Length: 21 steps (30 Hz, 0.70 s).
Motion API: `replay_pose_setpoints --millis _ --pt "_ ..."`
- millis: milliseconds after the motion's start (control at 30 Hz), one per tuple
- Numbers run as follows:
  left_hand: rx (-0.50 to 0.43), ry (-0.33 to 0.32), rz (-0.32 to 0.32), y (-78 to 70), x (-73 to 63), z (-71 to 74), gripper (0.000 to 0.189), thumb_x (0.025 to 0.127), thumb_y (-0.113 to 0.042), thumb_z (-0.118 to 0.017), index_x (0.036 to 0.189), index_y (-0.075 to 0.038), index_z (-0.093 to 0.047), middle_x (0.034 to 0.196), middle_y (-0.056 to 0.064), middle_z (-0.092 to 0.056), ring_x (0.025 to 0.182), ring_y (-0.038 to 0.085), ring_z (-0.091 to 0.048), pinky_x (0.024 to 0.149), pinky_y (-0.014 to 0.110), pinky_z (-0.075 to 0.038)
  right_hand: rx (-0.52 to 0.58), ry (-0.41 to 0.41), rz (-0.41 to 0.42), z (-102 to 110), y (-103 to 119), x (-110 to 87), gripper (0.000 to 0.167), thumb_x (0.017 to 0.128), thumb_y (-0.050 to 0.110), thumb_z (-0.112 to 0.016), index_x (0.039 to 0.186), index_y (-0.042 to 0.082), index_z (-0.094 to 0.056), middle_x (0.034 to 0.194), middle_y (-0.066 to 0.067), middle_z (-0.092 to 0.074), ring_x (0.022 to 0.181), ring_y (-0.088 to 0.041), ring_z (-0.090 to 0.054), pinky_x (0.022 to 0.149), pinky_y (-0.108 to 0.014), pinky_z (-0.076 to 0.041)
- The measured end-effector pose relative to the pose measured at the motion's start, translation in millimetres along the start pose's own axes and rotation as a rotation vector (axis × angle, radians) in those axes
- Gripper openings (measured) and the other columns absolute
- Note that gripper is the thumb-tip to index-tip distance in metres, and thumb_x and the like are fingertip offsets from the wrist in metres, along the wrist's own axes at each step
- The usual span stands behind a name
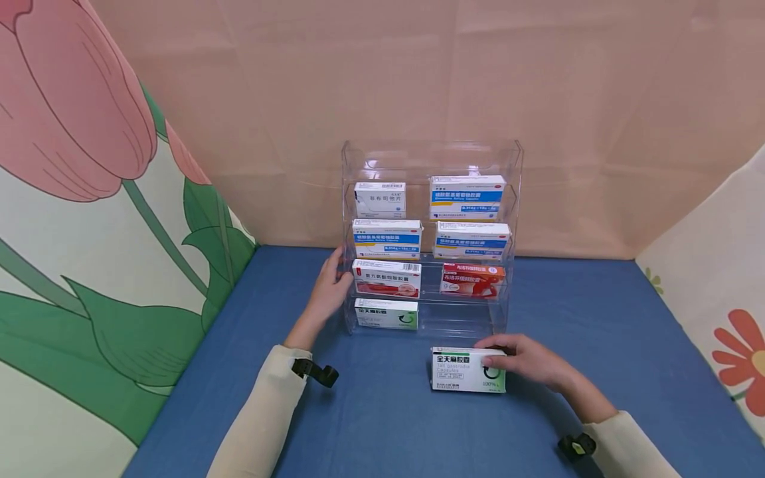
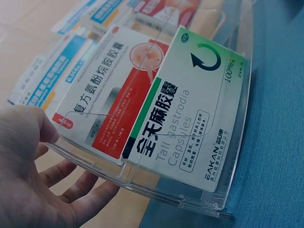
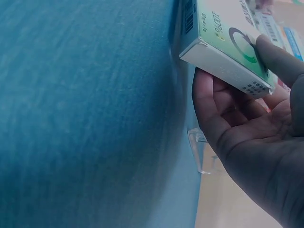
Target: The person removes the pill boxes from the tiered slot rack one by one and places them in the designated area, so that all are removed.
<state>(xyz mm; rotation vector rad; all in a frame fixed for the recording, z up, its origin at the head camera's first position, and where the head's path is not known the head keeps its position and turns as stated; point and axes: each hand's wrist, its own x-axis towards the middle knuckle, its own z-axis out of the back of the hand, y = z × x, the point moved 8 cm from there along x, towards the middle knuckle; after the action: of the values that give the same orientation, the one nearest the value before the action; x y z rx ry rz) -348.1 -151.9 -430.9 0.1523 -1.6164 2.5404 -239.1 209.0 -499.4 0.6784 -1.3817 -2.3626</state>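
Observation:
A clear acrylic display rack (image 1: 454, 322) stands on the blue table with medicine boxes on its tiers. My left hand (image 1: 329, 285) holds the rack's left side; in the left wrist view the thumb of that hand (image 2: 28, 161) lies at the edge and the fingers are behind it. In front of the rack, my right hand (image 1: 526, 358) pinches a white and green medicine box (image 1: 460, 372) by its right end, thumb in front and fingers behind. A matching green and white box (image 1: 385, 314) sits on the bottom tier at left, beneath a white and red box (image 1: 385, 279).
On the third tier at right is a red box (image 1: 472, 280). Higher up are several blue and white boxes (image 1: 467, 198) and a plain white one (image 1: 380, 200). A pinkish cloth (image 1: 418, 79) hangs behind the blue table (image 1: 370, 411).

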Motion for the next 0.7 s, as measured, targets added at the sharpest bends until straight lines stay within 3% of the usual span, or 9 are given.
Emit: replay_pose_setpoints --millis 200,333,500,700 --pt "0.0 0.002 0.01 1.2 -0.6 0.0 0.068 0.096 -0.016 -0.048 0.16 -0.015 -0.027 0.15 0.018 -0.039 0.124 0.037 -0.048 0.102 0.055 -0.041 -0.047 -0.034 -0.042 0.8 -6.3 1.8 0.041 0.097 0.031 -0.067 0.133 0.011 -0.066 0.128 -0.012 -0.064 0.109 -0.028 -0.055 0.087 -0.041 -0.049" --pt "0.004 0.009 0.01 1.8 -2.1 -0.6 0.068 0.096 -0.016 -0.047 0.161 -0.016 -0.026 0.15 0.016 -0.039 0.123 0.035 -0.051 0.097 0.053 -0.045 -0.101 -0.066 -0.06 1.9 -7.7 1.7 0.042 0.096 0.032 -0.068 0.134 0.014 -0.066 0.133 -0.012 -0.063 0.115 -0.03 -0.054 0.096 -0.051 -0.048" --pt "-0.005 0.008 0.003 1.0 -2.2 -0.8 0.066 0.097 -0.016 -0.047 0.16 -0.018 -0.028 0.148 0.015 -0.041 0.119 0.034 -0.054 0.091 0.049 -0.049 -0.153 -0.093 -0.054 2.3 -5.2 -0.1 0.041 0.096 0.032 -0.069 0.133 0.016 -0.067 0.135 -0.012 -0.062 0.12 -0.032 -0.054 0.101 -0.06 -0.043" --pt "0.0 0.006 0.004 1.0 -1.8 -0.5 0.066 0.097 -0.017 -0.048 0.16 -0.021 -0.029 0.148 0.014 -0.041 0.119 0.034 -0.053 0.092 0.051 -0.048 -0.238 -0.155 -0.016 5.0 4.5 -3.6 0.036 0.096 0.029 -0.069 0.129 0.017 -0.069 0.132 -0.011 -0.063 0.119 -0.032 -0.056 0.099 -0.058 -0.045"
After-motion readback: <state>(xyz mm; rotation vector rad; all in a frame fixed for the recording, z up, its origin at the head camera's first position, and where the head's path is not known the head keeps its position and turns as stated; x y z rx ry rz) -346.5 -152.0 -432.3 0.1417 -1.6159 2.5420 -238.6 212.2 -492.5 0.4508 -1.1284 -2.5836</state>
